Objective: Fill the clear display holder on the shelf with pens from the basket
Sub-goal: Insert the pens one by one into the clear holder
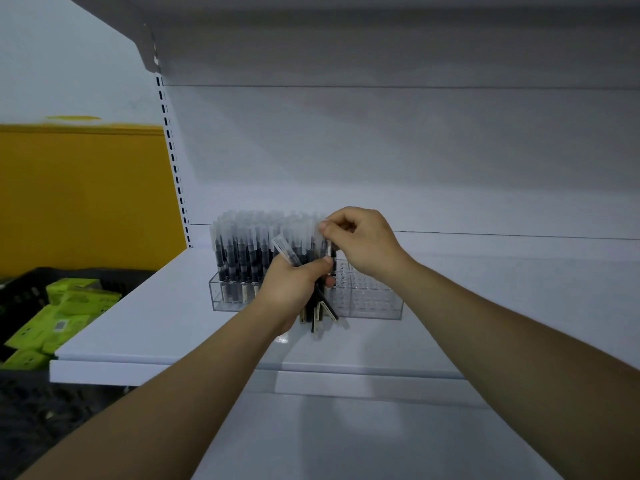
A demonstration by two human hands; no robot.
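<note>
The pen (333, 257) we are placing stands upright, long axis straight up and down, over the holder (375, 301) on the shelf (138, 327). It sits at the edge of the filled left rows, with empty holes to its right. Our right hand (363, 244) pinches its top from above. Our left hand (294, 285), just in front, grips the spare bundle (318, 311).

A shop, by the look of it, likely a stationery aisle; white metal shelving (173, 323) stands on a slotted upright (169, 150) against a plain back panel (415, 150); a clear display holder (374, 303) carries rows of identical capped pens (242, 244); a dark basket (24, 289) beside the shelf holds green boxed stock (69, 306).
</note>
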